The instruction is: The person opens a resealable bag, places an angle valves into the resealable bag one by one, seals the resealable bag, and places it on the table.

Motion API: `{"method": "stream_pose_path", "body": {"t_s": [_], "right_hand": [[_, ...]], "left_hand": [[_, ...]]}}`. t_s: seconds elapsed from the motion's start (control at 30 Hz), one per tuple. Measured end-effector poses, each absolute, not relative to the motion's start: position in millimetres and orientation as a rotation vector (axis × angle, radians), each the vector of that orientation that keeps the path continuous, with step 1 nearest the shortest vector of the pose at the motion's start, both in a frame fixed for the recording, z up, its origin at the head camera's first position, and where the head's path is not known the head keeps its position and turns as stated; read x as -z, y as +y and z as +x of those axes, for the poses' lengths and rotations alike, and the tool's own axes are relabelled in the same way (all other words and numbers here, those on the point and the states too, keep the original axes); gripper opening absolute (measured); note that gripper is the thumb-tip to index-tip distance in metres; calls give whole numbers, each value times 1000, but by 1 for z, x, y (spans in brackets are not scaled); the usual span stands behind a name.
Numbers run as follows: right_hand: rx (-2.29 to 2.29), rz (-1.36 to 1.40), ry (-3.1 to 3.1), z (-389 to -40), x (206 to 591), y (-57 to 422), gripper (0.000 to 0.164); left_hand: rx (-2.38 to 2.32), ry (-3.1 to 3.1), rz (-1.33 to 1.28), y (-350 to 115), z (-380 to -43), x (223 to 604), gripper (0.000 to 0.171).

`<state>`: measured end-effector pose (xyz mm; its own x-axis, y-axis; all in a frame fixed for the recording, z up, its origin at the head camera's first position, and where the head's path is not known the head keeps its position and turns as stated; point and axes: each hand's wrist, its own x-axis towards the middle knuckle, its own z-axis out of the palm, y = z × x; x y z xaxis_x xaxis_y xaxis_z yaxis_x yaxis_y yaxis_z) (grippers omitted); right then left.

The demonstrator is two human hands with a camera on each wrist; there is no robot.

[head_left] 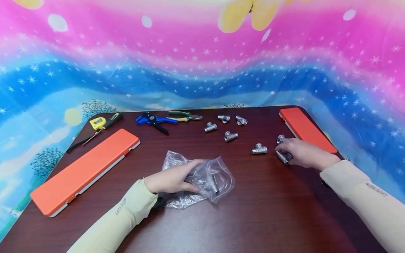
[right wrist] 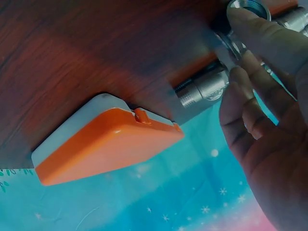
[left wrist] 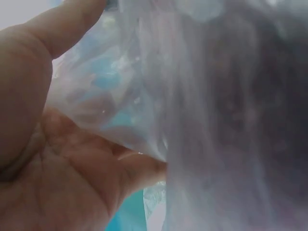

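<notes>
My left hand (head_left: 177, 175) holds a clear plastic zip bag (head_left: 223, 175) between thumb and fingers; in the left wrist view the bag's blurred film (left wrist: 216, 120) fills the right side. Inside the bag lies a metal tee pipe fitting (head_left: 211, 183). Over at the right, my right hand (head_left: 302, 153) pinches a metal tee fitting (right wrist: 230, 45), partly hidden by the fingers. Close by it on the table are another fitting (head_left: 280, 138) and, to the left, a separate tee fitting (head_left: 259, 149).
Several more tee fittings (head_left: 231, 136) lie at the back middle. Behind the bag are a blue wire stripper (head_left: 155, 121), green-handled pliers (head_left: 186, 116), a screwdriver (head_left: 112, 120) and a yellow tape measure (head_left: 98, 123). Orange cases (head_left: 87, 170) lie at the left and right table edges.
</notes>
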<state>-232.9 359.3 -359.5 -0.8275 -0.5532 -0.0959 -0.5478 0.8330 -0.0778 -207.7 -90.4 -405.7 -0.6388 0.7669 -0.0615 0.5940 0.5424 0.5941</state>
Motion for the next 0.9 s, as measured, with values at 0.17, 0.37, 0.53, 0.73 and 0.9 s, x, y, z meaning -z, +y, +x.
{"method": "stream_pose_path", "body": {"t_s": [0.17,0.37,0.53,0.73,0.9], "right_hand": [[163,-750,2845,-236,358,359,53],[395,-678,2762,-233,361,366,56],[569,-660,2800,-218,361,357,60],[634,-877,2957,-193,342,301,61],[636,-1060,3006,-177,329,245,64]], "left_hand": [[-781,2459,1143,-93,-211,406,87],[-752,2461,1125,-95,-210,405,88],[-733,2463,1153,-97,-210,405,89],[-742,2440,1167,-98,-210,404,88],[-734,2430,1148,-98,-211,404,89]]}}
